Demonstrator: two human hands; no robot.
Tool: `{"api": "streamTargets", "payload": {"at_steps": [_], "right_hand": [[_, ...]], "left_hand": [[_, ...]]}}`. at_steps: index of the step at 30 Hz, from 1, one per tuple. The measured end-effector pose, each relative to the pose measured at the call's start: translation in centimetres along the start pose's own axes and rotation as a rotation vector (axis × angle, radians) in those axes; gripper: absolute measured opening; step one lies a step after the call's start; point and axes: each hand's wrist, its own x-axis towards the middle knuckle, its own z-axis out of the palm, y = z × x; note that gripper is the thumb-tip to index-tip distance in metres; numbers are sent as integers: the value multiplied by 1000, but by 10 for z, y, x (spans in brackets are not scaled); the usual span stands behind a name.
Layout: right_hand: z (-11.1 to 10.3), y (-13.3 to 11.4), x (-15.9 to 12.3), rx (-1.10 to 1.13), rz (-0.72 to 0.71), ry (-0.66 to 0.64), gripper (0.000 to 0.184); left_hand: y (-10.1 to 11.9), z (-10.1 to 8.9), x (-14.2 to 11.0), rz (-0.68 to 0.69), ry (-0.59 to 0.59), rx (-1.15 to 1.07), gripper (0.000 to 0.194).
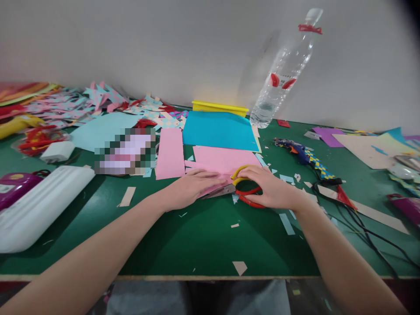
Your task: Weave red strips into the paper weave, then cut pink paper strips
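My left hand [187, 189] lies flat with its fingers stretched over a pink paper sheet [226, 158]. In my right hand [272, 186] is a pair of scissors [226, 190] with yellow and red handles. The blades point left, low against the sheet's near edge, and their tips are partly hidden by the paper and my left hand. Beyond the pink sheet rests a blue sheet [219, 131]. A separate pink paper piece [169, 153] lies to the left of both.
A clear bottle [278, 83] leans against the wall. On the left are a pixelated flat object [126, 153], a long white case [49, 205] and a heap of paper strips [75, 98]. Black cords [364, 227] and a beige sheet [367, 148] lie right. Scraps dot the green table [203, 245].
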Motion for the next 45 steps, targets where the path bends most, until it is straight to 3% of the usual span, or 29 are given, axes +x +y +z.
{"api": "streamTargets", "payload": {"at_steps": [29,37,45], "right_hand": [[5,-10,6,-20,-25,-26,40],[10,-19,9,-26,-8,-29,41],[12,-21,7,-89,-38,-10,41]], "left_hand": [[0,1,1,-114,-2,-70,45],[5,-4,0,-187,10,-187,44],[1,0,1,-158,44,-182,43]]}}
